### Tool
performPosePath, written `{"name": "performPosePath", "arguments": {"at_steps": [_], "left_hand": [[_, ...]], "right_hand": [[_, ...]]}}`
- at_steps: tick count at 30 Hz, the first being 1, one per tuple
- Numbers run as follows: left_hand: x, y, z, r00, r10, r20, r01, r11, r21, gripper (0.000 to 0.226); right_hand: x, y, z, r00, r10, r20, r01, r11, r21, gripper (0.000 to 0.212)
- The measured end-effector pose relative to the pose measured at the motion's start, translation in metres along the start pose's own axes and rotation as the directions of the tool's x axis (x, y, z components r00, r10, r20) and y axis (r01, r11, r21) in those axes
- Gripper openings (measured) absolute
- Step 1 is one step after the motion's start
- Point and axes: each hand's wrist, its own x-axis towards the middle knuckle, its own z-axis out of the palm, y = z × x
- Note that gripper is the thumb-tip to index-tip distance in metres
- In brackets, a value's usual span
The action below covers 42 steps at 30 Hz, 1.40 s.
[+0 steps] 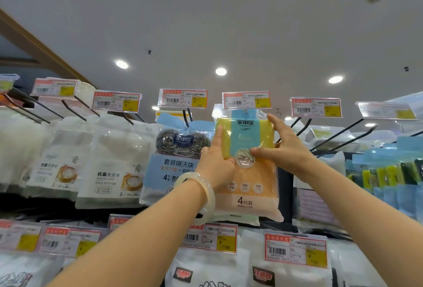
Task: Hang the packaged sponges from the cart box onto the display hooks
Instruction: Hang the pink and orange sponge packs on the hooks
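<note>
A clear pack of yellow and orange sponges (247, 181) with a blue header card hangs up at the display, its top just under a red and yellow price tag (246, 100). My left hand (217, 161), with a pale bangle on the wrist, grips the pack's left edge, index finger pointing up along it. My right hand (281, 147) pinches the pack's right side, thumb across the front and index finger up by the top corner. The hook behind the pack's header is hidden. The cart box is out of view.
A steel scourer pack (178, 161) hangs just left of the sponges, with white cloth packs (109, 167) further left. Bare black hooks (338, 135) jut out to the right, above blue and yellow sponge packs (389, 172). A lower row of price tags and white packs (295, 252) runs beneath.
</note>
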Motion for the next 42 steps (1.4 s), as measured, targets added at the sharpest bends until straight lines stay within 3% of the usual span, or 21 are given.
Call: {"name": "performPosePath", "arguments": {"at_steps": [17, 26, 32, 42], "left_hand": [[0.000, -0.001, 0.006, 1.000, -0.013, 0.023, 0.014, 1.000, -0.017, 0.081], [-0.002, -0.007, 0.004, 0.999, 0.038, 0.030, -0.031, 0.977, -0.212, 0.080], [0.000, -0.009, 0.001, 0.999, 0.033, 0.027, -0.026, 0.976, -0.218, 0.078], [0.000, -0.009, 0.001, 1.000, 0.017, 0.026, -0.011, 0.976, -0.217, 0.077]], "right_hand": [[-0.003, -0.002, -0.006, 0.999, 0.011, -0.030, -0.013, 0.998, -0.061, 0.091], [0.005, -0.008, -0.008, 1.000, 0.004, -0.001, -0.004, 1.000, 0.006, 0.087], [0.014, -0.014, -0.005, 0.997, -0.001, 0.072, -0.002, 0.999, 0.050, 0.074], [0.018, -0.012, -0.004, 0.997, 0.037, 0.061, -0.040, 0.998, 0.046, 0.084]]}}
